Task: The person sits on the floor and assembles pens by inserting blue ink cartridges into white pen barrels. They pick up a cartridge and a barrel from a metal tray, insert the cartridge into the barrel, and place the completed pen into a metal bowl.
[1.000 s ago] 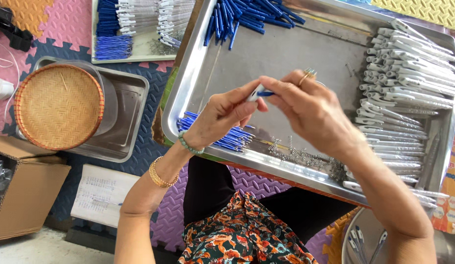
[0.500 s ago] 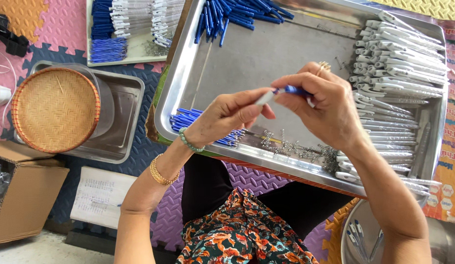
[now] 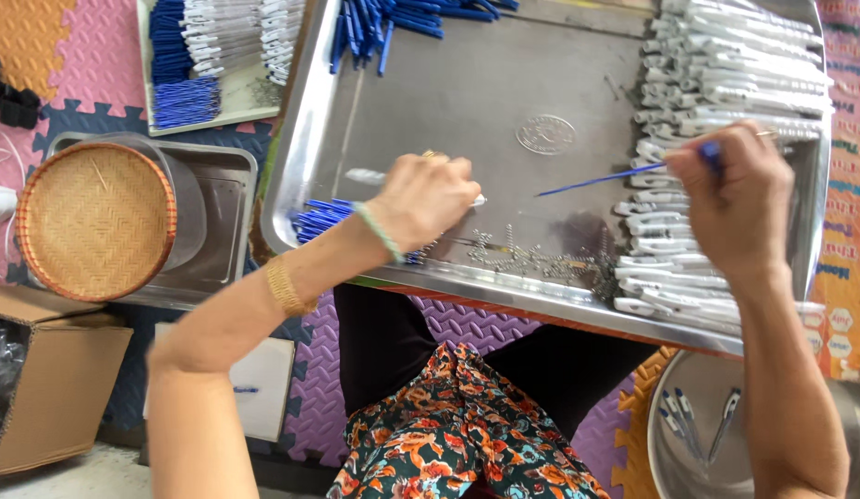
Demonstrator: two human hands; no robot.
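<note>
My left hand (image 3: pixel 425 199) is closed around a clear white pen barrel (image 3: pixel 367 176), low over the big steel tray (image 3: pixel 504 120). Its tip pokes out to the right of my fingers. My right hand (image 3: pixel 730 199) pinches the end of a thin blue ink refill (image 3: pixel 596 178), which points left toward the barrel, with a gap between the two. A heap of blue refills (image 3: pixel 319 217) lies just left of my left hand. Small metal springs (image 3: pixel 531 261) are scattered along the tray's near edge. White pen barrels (image 3: pixel 725 83) are stacked under and beyond my right hand.
Blue pen parts (image 3: pixel 393 23) lie at the tray's far edge. To the left are a woven basket (image 3: pixel 92 222) on a smaller steel tray (image 3: pixel 222 185), a white tray of pen parts (image 3: pixel 217 55) and a cardboard box (image 3: pixel 42 388). A steel bowl (image 3: pixel 716 434) sits bottom right.
My hands were together over the tray's middle on one pen. They have drawn apart: the left went down-left with the barrel, the right went right with the blue refill.
</note>
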